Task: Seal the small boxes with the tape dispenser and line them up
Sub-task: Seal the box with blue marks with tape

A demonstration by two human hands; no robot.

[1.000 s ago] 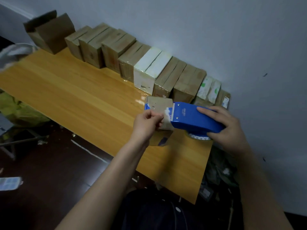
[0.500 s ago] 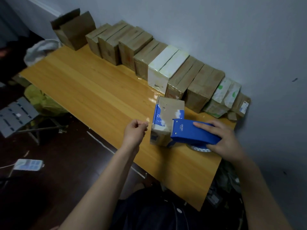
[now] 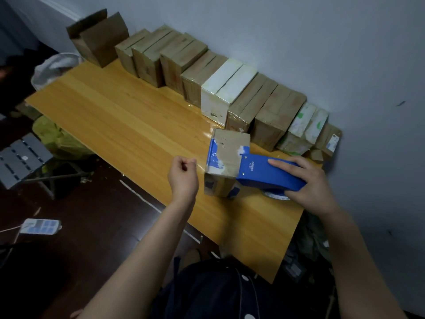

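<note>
A small cardboard box (image 3: 226,150) with blue print stands on the wooden table (image 3: 128,125) near its right end. My right hand (image 3: 305,183) grips the blue tape dispenser (image 3: 269,173), whose front end lies against the box's right side. My left hand (image 3: 182,176) hovers just left of the box with its fingers curled; it seems to pinch a clear strip of tape, which is hard to see. Several sealed boxes (image 3: 232,93) stand in a row along the wall behind.
An open brown box (image 3: 99,40) stands at the far left end of the row. A white bag (image 3: 53,70) lies off the table's left corner. On the dark floor to the left are a folding stool (image 3: 21,157) and a power strip (image 3: 40,226).
My left hand has let go of the box's front face and drawn back to the left. The box now stands on the table, with the dispenser moved to its right side.
</note>
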